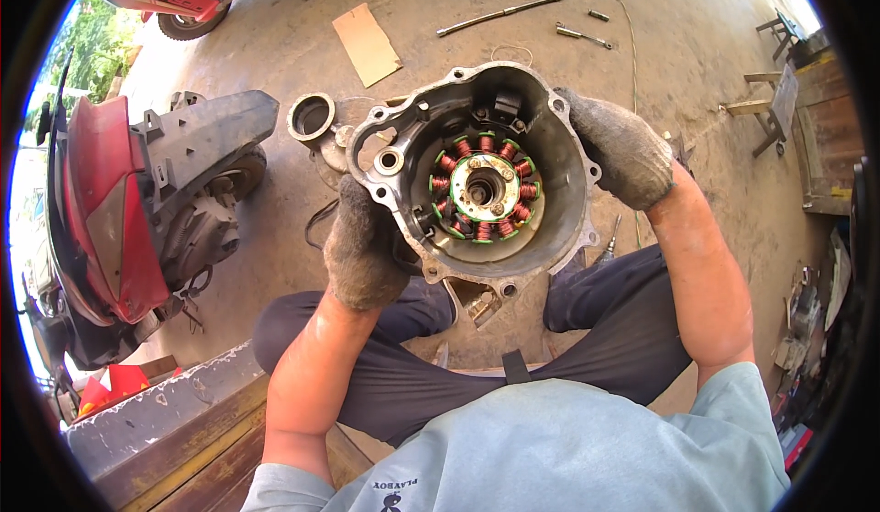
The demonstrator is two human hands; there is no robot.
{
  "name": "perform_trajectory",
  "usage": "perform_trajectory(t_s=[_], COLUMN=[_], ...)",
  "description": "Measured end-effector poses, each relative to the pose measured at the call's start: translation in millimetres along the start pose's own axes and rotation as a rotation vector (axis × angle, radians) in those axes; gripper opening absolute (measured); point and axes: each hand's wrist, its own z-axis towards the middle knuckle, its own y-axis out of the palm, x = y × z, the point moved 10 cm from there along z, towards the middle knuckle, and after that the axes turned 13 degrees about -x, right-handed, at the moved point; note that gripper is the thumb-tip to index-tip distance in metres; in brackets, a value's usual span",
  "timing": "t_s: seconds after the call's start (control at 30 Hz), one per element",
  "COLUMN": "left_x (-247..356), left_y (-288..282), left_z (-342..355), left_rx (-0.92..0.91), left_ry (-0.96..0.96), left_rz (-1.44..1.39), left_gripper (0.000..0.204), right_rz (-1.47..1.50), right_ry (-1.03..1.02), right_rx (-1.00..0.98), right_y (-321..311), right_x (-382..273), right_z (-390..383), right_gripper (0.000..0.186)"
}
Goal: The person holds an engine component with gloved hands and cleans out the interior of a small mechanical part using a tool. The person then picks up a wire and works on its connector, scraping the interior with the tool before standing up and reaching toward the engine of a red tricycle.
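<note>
Between my two gloved hands I hold up a grey metal engine cover point(568, 209), its open hollow side facing me. Inside it sits a round stator point(484, 187) with copper-wound, green-edged poles around a pale hub. My left hand point(362, 251), in a dirty grey glove, grips the cover's lower left edge. My right hand point(623, 145), gloved alike, wraps round its upper right rim. The fingers of both hands go behind the cover and are partly hidden. A ring-shaped metal part point(313, 118) shows beside the cover's upper left edge; whether it is joined to the cover I cannot tell.
A red, partly stripped scooter point(128, 209) stands at the left. On the concrete floor lie a cardboard piece point(367, 44), a long metal bar point(500, 15), a ratchet-like tool point(584, 36) and a small socket point(599, 16). A wooden bench point(165, 429) is at lower left, a wooden cabinet point(825, 136) far right.
</note>
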Motion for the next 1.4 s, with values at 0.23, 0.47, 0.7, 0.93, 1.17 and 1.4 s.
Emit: perform_trajectory(t_s=[0.23, 0.47, 0.7, 0.93, 1.17, 1.4], left_x=[0.0, 4.1, 4.4, 16.4, 30.5, 16.6], left_y=[3.2, 7.2, -0.7, 7.5, 18.9, 5.6], left_z=[-0.3, 1.3, -6.3, -8.9, -8.8, 0.5], left_rx=[0.028, -0.014, 0.047, -0.183, -0.364, 0.051], left_ry=[-0.004, 0.045, 0.037, 0.173, 0.24, 0.112], left_rz=[-0.086, -0.133, -0.114, -0.395, -0.231, -0.138], left_gripper=[0.066, 0.07, 0.07, 0.071, 0.072, 0.072], right_rz=[-0.299, -0.37, -0.065, 0.944, 0.86, 0.201], right_ry=[-0.089, -0.06, -0.105, 0.313, 0.138, -0.152], right_rx=[0.002, -0.018, -0.032, -0.103, -0.162, -0.252], right_y=[-2.7, -5.0, 0.9, 17.8, 18.3, 20.5], right_x=[-25.9, -40.8, -38.5, -19.1, -41.5, -71.8], right_z=[-0.5, -3.6, 3.8, -2.3, 7.1, 13.1], right_gripper=[0.063, 0.078, 0.062, 0.051, 0.066, 0.094])
